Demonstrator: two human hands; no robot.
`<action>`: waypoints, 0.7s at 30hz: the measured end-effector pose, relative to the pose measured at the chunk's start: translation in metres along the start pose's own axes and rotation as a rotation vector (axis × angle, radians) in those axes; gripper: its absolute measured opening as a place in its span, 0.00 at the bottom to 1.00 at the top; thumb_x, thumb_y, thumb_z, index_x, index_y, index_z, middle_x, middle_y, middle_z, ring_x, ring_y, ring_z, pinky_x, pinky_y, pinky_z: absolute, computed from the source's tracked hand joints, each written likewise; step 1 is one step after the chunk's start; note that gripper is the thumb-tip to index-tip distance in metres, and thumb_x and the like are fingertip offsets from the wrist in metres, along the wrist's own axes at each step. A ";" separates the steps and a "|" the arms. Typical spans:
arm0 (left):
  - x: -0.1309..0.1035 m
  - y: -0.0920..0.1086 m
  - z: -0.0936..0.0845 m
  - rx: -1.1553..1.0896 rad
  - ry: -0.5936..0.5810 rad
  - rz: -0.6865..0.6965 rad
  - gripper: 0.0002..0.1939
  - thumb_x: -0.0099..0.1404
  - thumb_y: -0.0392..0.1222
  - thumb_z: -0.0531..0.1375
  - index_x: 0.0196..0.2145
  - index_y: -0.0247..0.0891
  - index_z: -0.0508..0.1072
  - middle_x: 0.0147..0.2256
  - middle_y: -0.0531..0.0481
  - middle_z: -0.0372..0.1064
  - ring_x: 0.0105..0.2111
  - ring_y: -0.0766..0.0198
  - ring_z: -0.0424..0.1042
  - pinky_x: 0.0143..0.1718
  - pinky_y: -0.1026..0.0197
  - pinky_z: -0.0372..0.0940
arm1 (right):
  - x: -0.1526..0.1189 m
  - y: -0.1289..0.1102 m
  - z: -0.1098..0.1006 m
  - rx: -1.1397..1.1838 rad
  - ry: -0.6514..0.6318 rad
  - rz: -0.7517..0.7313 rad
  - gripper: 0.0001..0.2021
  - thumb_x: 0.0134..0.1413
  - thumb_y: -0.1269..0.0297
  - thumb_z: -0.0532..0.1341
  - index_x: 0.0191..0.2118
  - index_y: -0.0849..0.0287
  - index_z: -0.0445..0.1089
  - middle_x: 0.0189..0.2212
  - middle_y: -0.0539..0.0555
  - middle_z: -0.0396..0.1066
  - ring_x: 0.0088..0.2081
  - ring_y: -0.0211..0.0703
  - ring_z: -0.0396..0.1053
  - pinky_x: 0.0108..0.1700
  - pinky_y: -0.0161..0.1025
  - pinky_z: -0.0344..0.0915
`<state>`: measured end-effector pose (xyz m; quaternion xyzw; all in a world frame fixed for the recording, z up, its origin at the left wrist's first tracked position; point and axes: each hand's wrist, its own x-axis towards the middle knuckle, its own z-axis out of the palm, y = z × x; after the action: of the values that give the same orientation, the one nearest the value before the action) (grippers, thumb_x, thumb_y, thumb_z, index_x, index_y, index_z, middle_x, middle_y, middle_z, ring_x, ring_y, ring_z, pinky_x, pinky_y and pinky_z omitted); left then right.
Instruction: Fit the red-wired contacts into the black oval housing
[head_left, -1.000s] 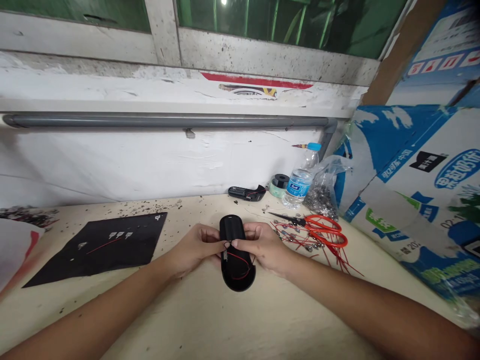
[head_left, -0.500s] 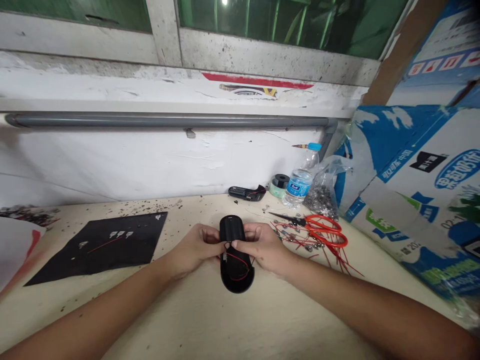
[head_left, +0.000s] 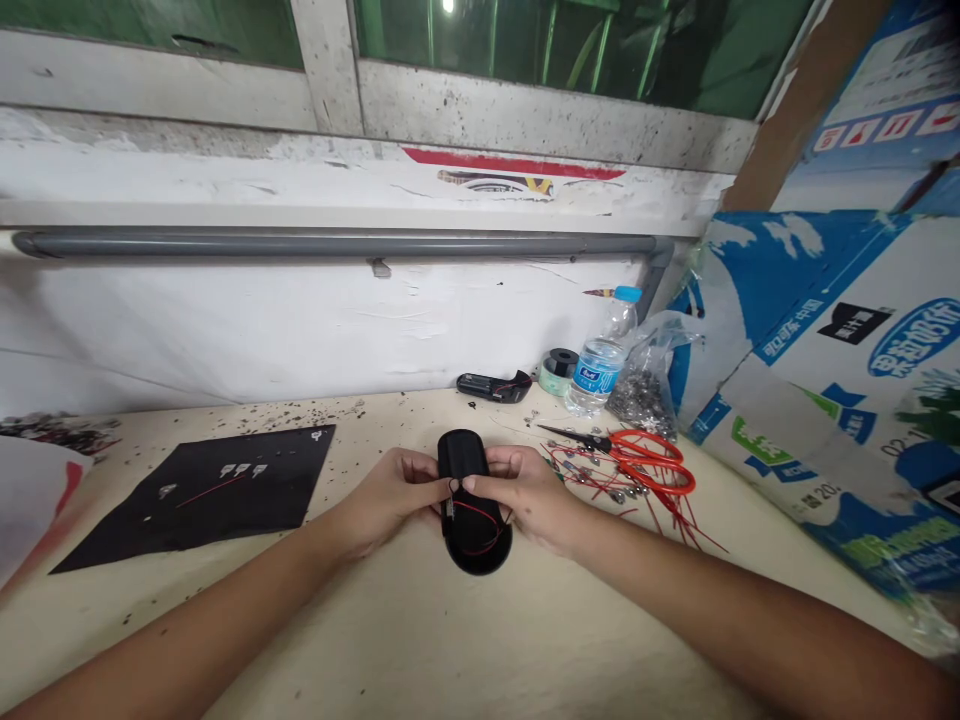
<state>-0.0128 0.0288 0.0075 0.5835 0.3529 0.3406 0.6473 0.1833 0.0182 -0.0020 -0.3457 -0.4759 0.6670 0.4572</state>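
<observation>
A long black plastic casing with rounded ends sits between my hands at the middle of the table. A thin red wire curls inside its near half. My left hand grips the casing's left side, its thumb pressing down near the middle. From the right, my right hand holds the opposite edge, the thumb tip almost meeting the left one. Whatever lies under the thumb tips is too small to make out. The fingers beneath the casing are partly hidden.
Orange-handled scissors lie among red wires and small metal parts at right. Behind stand a water bottle, tape rolls, another black casing and a bag of metal parts. A black sheet lies left; a carton stands right.
The casing has tilted slightly, its near end shifting a little up and to the right. Both hands keep their hold in nearly the same place.
</observation>
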 end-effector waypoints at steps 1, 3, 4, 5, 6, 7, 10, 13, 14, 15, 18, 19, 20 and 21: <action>0.000 0.000 -0.001 -0.065 0.004 -0.014 0.12 0.59 0.44 0.69 0.27 0.31 0.79 0.24 0.47 0.73 0.23 0.66 0.71 0.25 0.67 0.63 | -0.001 -0.002 0.000 0.035 0.001 0.025 0.18 0.38 0.63 0.75 0.39 0.61 0.78 0.35 0.55 0.79 0.33 0.41 0.75 0.37 0.37 0.70; 0.001 -0.002 -0.002 -0.179 0.009 -0.034 0.12 0.62 0.44 0.67 0.29 0.31 0.79 0.26 0.44 0.75 0.26 0.63 0.74 0.26 0.66 0.66 | -0.002 -0.006 0.000 0.095 0.007 0.068 0.17 0.39 0.63 0.75 0.38 0.62 0.77 0.32 0.54 0.78 0.31 0.39 0.74 0.34 0.34 0.69; 0.001 -0.002 -0.002 -0.218 0.005 -0.037 0.11 0.63 0.44 0.66 0.30 0.30 0.80 0.27 0.43 0.76 0.27 0.62 0.75 0.27 0.65 0.68 | -0.002 -0.007 0.000 0.115 0.014 0.080 0.16 0.39 0.64 0.75 0.37 0.62 0.77 0.31 0.53 0.77 0.29 0.37 0.73 0.32 0.32 0.68; 0.002 -0.003 -0.002 -0.240 -0.003 -0.037 0.11 0.64 0.43 0.65 0.32 0.30 0.79 0.28 0.43 0.76 0.28 0.62 0.75 0.28 0.65 0.68 | -0.002 -0.008 -0.001 0.129 0.020 0.088 0.15 0.39 0.64 0.74 0.36 0.63 0.77 0.29 0.52 0.76 0.27 0.36 0.72 0.29 0.31 0.67; 0.002 -0.003 -0.002 -0.250 -0.010 -0.038 0.11 0.65 0.42 0.64 0.33 0.30 0.79 0.28 0.42 0.76 0.28 0.62 0.76 0.28 0.65 0.69 | -0.002 -0.008 -0.002 0.139 0.028 0.089 0.14 0.40 0.64 0.74 0.35 0.63 0.77 0.28 0.52 0.76 0.26 0.35 0.71 0.27 0.30 0.66; 0.003 -0.003 -0.002 -0.255 -0.007 -0.039 0.10 0.65 0.42 0.64 0.33 0.30 0.79 0.29 0.42 0.76 0.29 0.62 0.76 0.29 0.65 0.69 | -0.001 -0.007 -0.003 0.146 0.036 0.085 0.14 0.40 0.64 0.74 0.35 0.63 0.76 0.27 0.51 0.75 0.25 0.35 0.71 0.25 0.30 0.65; 0.003 -0.003 -0.001 -0.266 0.053 -0.034 0.07 0.65 0.40 0.63 0.37 0.33 0.77 0.30 0.44 0.76 0.29 0.63 0.75 0.29 0.66 0.69 | 0.002 -0.003 -0.006 0.153 0.047 0.067 0.13 0.42 0.65 0.73 0.36 0.62 0.76 0.28 0.51 0.75 0.25 0.35 0.71 0.23 0.28 0.64; 0.003 -0.003 -0.001 -0.271 0.095 -0.033 0.09 0.66 0.42 0.62 0.41 0.35 0.74 0.30 0.45 0.75 0.29 0.61 0.75 0.29 0.63 0.70 | 0.003 -0.001 -0.007 0.138 0.040 0.054 0.13 0.44 0.64 0.73 0.36 0.62 0.77 0.29 0.51 0.75 0.26 0.36 0.72 0.24 0.29 0.66; 0.003 -0.003 0.000 -0.266 0.091 -0.034 0.10 0.66 0.44 0.62 0.41 0.35 0.74 0.30 0.45 0.75 0.29 0.60 0.75 0.30 0.62 0.70 | 0.003 -0.001 -0.006 0.127 0.038 0.052 0.13 0.44 0.63 0.73 0.36 0.61 0.77 0.29 0.51 0.75 0.27 0.36 0.72 0.25 0.30 0.67; 0.003 -0.003 0.000 -0.259 0.081 -0.035 0.11 0.67 0.46 0.61 0.40 0.34 0.74 0.30 0.44 0.75 0.30 0.59 0.75 0.30 0.61 0.70 | 0.002 -0.002 -0.005 0.113 0.039 0.052 0.14 0.43 0.62 0.74 0.36 0.61 0.76 0.30 0.51 0.74 0.28 0.37 0.72 0.26 0.31 0.68; 0.002 -0.002 0.001 -0.232 0.063 -0.030 0.14 0.67 0.49 0.61 0.37 0.33 0.73 0.30 0.43 0.73 0.30 0.59 0.74 0.29 0.61 0.68 | -0.002 -0.005 0.000 0.066 0.034 0.055 0.17 0.41 0.60 0.75 0.37 0.61 0.76 0.32 0.52 0.74 0.30 0.39 0.73 0.29 0.34 0.71; 0.002 -0.002 0.001 -0.221 0.061 -0.032 0.14 0.67 0.49 0.62 0.36 0.33 0.73 0.31 0.44 0.73 0.30 0.60 0.74 0.29 0.62 0.67 | -0.003 -0.006 0.001 0.056 0.031 0.054 0.18 0.40 0.60 0.75 0.38 0.61 0.76 0.33 0.52 0.75 0.31 0.39 0.73 0.30 0.35 0.72; 0.002 -0.002 0.002 -0.210 0.059 -0.034 0.13 0.65 0.48 0.63 0.37 0.33 0.73 0.31 0.44 0.73 0.30 0.60 0.74 0.29 0.63 0.67 | -0.003 -0.007 0.001 0.050 0.025 0.052 0.18 0.39 0.60 0.75 0.38 0.61 0.76 0.33 0.53 0.75 0.31 0.40 0.73 0.30 0.36 0.72; 0.002 -0.002 0.002 -0.203 0.058 -0.034 0.12 0.64 0.47 0.64 0.37 0.33 0.73 0.32 0.44 0.73 0.31 0.60 0.73 0.29 0.63 0.66 | -0.003 -0.007 0.001 0.047 0.018 0.049 0.18 0.39 0.60 0.75 0.38 0.61 0.76 0.33 0.53 0.75 0.31 0.39 0.73 0.30 0.36 0.72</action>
<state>-0.0102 0.0292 0.0051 0.4986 0.3449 0.3802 0.6985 0.1852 0.0155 0.0051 -0.3524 -0.4473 0.6859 0.4530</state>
